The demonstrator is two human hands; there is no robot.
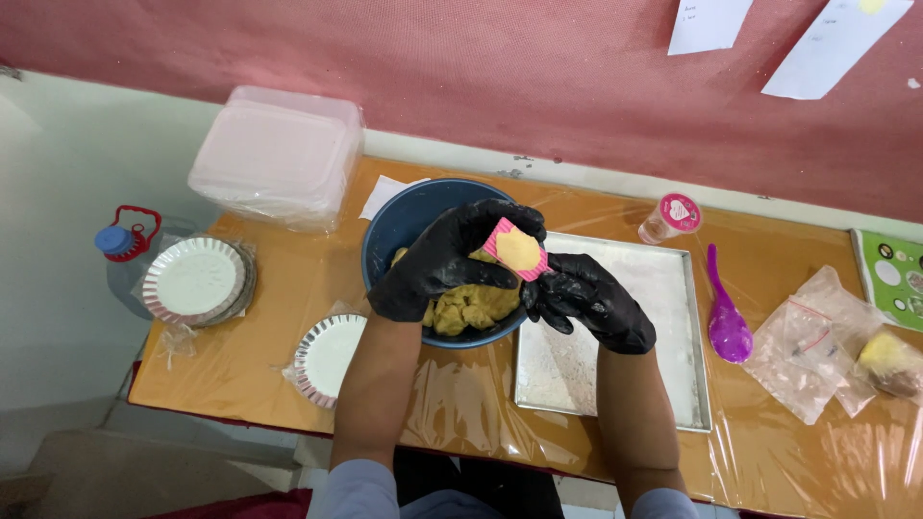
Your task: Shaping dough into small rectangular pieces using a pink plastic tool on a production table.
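Observation:
Both my hands wear black gloves. My left hand (447,258) and my right hand (586,300) together hold a small pink mould (516,250) filled with yellow dough, just above the rim of a blue bowl (399,226). The left fingers press on the mould's top edge while the right fingers grip it from below. More yellow dough (471,308) lies in the bowl under my left hand.
A floured metal tray (663,288) lies right of the bowl. A purple spoon (726,322), a pink-lidded cup (673,216) and plastic bags (817,351) sit further right. Foil plates (197,281) and another stack (327,358) lie left, with clear containers (279,159) behind.

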